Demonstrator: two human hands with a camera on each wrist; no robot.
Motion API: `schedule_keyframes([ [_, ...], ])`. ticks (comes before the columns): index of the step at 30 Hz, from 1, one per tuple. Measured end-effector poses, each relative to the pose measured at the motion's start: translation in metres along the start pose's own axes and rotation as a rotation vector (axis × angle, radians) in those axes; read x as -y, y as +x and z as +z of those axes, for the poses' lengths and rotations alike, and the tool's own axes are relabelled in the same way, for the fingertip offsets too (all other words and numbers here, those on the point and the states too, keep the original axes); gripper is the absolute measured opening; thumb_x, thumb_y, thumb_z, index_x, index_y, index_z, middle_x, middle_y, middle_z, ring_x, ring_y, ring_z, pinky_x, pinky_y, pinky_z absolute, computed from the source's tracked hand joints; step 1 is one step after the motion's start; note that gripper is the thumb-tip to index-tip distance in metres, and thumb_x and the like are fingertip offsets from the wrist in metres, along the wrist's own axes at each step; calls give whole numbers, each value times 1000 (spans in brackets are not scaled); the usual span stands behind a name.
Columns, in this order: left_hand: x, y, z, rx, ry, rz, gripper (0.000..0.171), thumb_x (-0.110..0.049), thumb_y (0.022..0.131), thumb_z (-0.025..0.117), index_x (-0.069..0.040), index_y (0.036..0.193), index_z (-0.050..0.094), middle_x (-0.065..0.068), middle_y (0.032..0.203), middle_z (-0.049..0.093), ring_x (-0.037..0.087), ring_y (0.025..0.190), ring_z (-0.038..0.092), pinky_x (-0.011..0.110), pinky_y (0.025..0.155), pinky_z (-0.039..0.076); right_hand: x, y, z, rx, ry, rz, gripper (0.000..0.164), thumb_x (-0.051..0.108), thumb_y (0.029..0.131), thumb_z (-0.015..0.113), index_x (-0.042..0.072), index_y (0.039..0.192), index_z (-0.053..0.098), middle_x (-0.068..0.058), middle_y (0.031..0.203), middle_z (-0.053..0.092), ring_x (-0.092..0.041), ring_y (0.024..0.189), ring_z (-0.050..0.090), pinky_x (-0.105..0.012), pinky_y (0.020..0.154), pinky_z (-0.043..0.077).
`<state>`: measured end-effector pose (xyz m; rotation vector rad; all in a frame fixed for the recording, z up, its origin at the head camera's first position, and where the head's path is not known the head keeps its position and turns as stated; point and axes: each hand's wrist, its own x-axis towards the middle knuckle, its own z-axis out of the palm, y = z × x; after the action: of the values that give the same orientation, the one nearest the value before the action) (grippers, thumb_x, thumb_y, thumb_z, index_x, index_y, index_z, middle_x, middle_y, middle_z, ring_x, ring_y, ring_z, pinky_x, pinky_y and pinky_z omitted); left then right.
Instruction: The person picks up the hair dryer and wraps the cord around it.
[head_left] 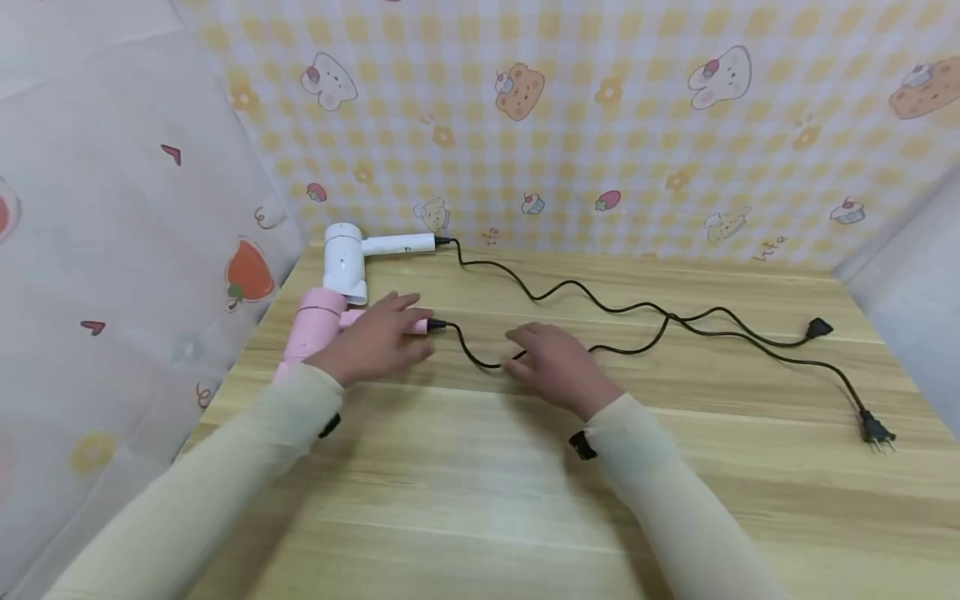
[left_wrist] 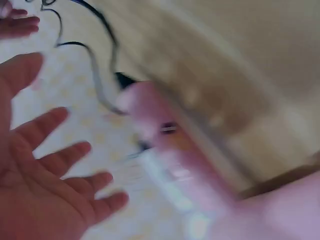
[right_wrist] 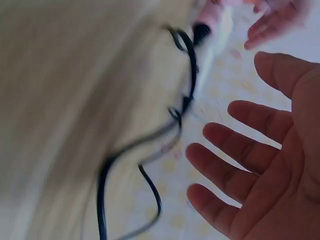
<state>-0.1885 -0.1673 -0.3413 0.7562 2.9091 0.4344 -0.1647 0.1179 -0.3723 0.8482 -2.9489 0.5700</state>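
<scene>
Just beneath left hand (head_left: 377, 340), pink hairdryer (head_left: 315, 325).

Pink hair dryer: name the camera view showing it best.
The head view shows most of the pink hair dryer sharply, though the left hand covers part of the handle. The left wrist view blurs and crops it; the right wrist view catches mainly the handle's end.

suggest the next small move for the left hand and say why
Probably bring the left hand onto the pink hair dryer's handle and curl its fingers round it: they are open and near it, holding nothing, while the open right hand is by the black power cord.
</scene>
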Motion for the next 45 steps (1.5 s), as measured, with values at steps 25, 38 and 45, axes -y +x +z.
schedule_keyframes([
  [25, 77, 3, 12, 24, 326, -63, 37, -20, 92, 71, -8, 126, 63, 16, 119, 64, 41, 115, 55, 63, 96, 34, -2, 20, 16, 58, -97, -93, 14, 22, 97, 66, 15, 85, 71, 6, 73, 61, -10, 63, 52, -31, 65, 49],
  [38, 102, -5, 1, -34, 289, -187, 46, -19, 84, 78, -9, 127, 66, 24, 140, 45, 50, 130, 30, 72, 99, 23, -20, 11, -8, -28, -86, -17, 17, 22, 97, 65, 12, 89, 77, 4, 77, 69, -11, 66, 59, -35, 69, 52],
  [45, 102, -10, -6, 14, 105, -303, 47, -18, 86, 68, -14, 133, 60, 33, 156, 12, 61, 136, 13, 79, 99, 19, -33, 7, -13, -57, -30, -3, 21, 20, 99, 62, 8, 99, 78, -2, 88, 73, -16, 77, 66, -39, 76, 54],
])
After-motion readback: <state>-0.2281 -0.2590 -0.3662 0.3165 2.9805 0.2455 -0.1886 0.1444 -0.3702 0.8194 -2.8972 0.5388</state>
